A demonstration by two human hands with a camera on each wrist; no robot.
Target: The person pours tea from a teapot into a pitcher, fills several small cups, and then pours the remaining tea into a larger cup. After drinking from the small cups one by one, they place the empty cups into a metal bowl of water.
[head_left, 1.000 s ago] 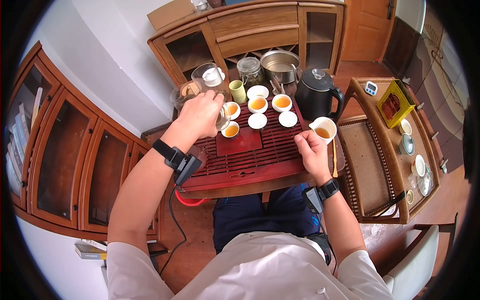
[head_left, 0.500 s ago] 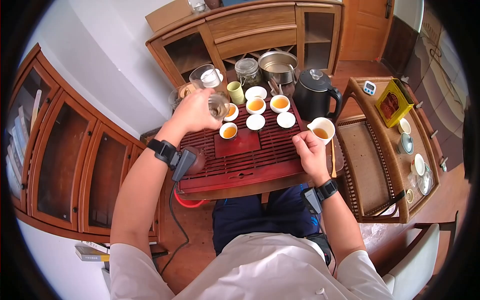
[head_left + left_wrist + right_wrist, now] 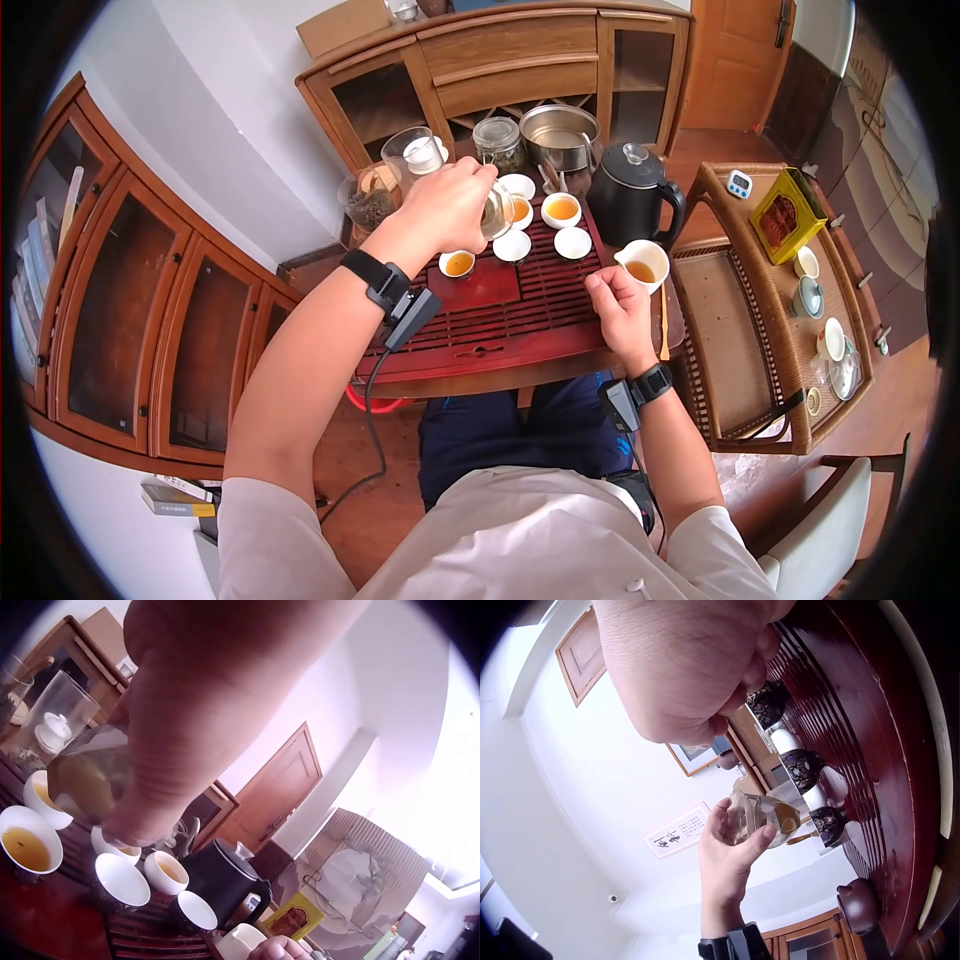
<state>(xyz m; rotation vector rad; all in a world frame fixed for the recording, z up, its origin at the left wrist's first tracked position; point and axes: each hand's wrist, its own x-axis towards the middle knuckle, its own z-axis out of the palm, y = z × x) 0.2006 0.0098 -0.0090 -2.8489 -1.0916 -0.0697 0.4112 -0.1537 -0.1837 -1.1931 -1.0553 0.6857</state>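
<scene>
My left hand (image 3: 445, 208) grips a clear glass pitcher (image 3: 497, 210) above the teacups; yellowish liquid (image 3: 786, 820) shows in its lower part in the right wrist view. Just beside it is a teacup of amber tea (image 3: 522, 211). Another filled teacup (image 3: 460, 263) stands nearer me, and one more (image 3: 562, 208) farther right. Two cups, one in the middle (image 3: 512, 246) and one on the right (image 3: 573, 243), show only white inside. My right hand (image 3: 622, 308), loosely curled, rests at the tray's right edge, beside a white spouted pitcher (image 3: 642, 262) holding some tea.
The slatted red tea tray (image 3: 490, 335) bears the cups. Behind it stand a black kettle (image 3: 632, 195), a steel pot (image 3: 560, 130), a lidded glass jar (image 3: 498, 140) and a tall glass (image 3: 413, 150). A rattan cart (image 3: 735, 330) is on the right.
My left hand has moved right with the glass pitcher, from over the left-hand cups to the back middle cup. My right hand stays beside the white pitcher.
</scene>
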